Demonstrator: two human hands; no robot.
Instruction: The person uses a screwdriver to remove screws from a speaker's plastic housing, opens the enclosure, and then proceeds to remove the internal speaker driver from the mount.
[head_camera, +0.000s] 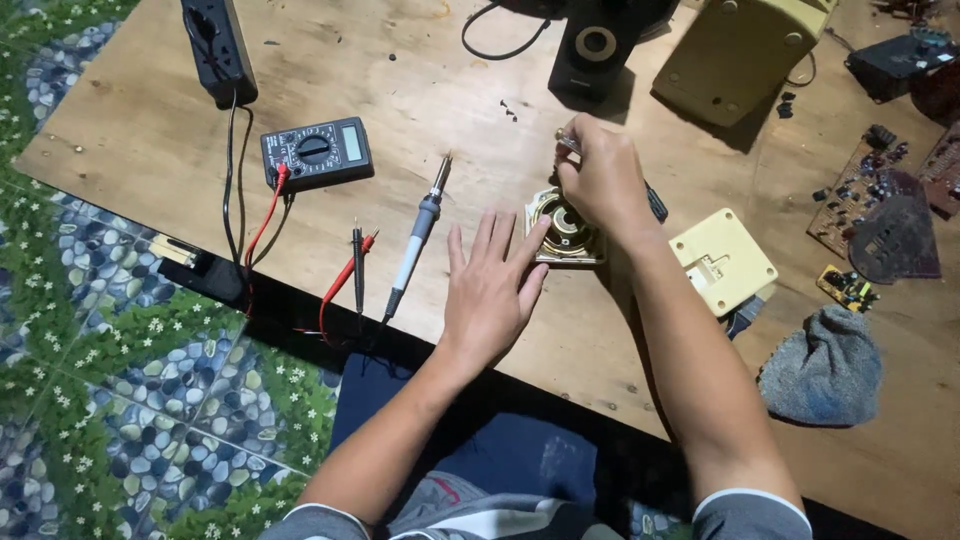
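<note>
The left hand (490, 290) lay flat on the table (420, 90), fingers spread, fingertips touching the small speaker (560, 228); the right hand (600, 180) above it pinched a thin metal tool (568, 143).

A small grey rectangular screen (352, 143) sits on the black multimeter (316, 153), upper left.

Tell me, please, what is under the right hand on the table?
Under the right hand sits a small square speaker part with a round gold centre; the left hand steadies its edge. The right fingers pinch a thin metal tool; its tip is covered.
</note>
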